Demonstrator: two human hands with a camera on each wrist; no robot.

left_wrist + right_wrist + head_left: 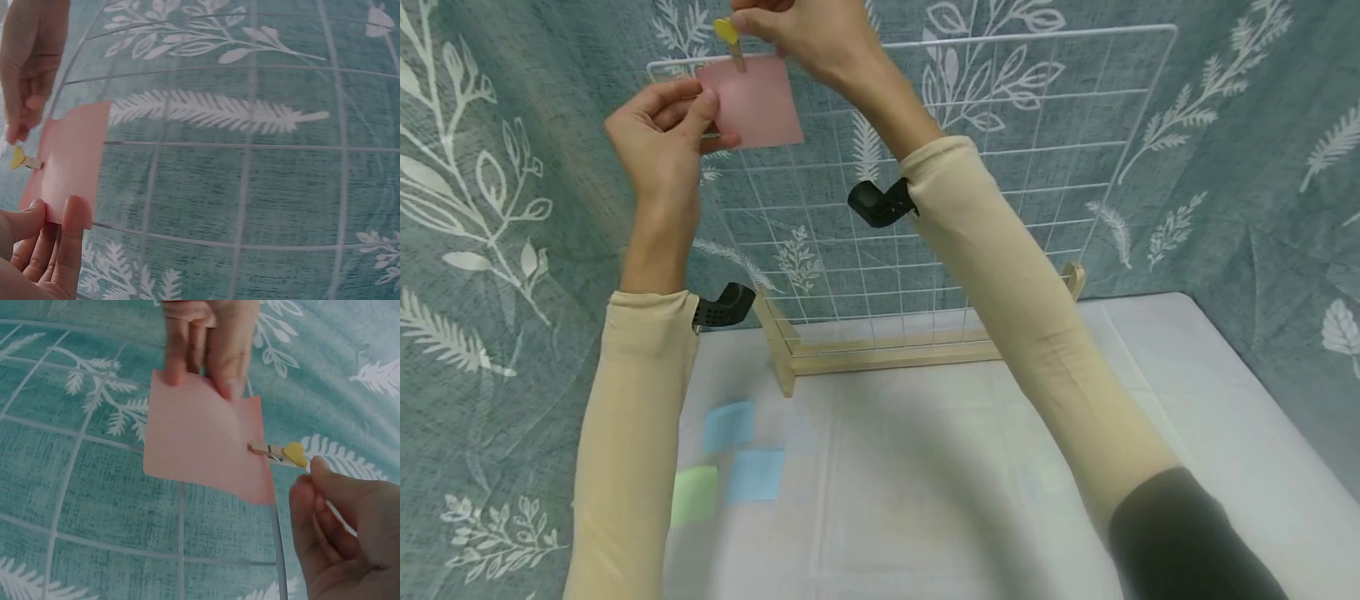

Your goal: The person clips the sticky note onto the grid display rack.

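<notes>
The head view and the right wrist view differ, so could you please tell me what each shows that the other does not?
Only the head view shows two blue notes, a green note, the white table and the wooden stand.
Only the right wrist view shows the wire spring of the clip.
Both show the pink note pinched by the left hand, the clip's yellow end, the right hand by the clip and the white wire grid.

The head view crops the right hand (820,35), whose sleeve (1022,283) partly hides the wooden stand (895,359).
</notes>
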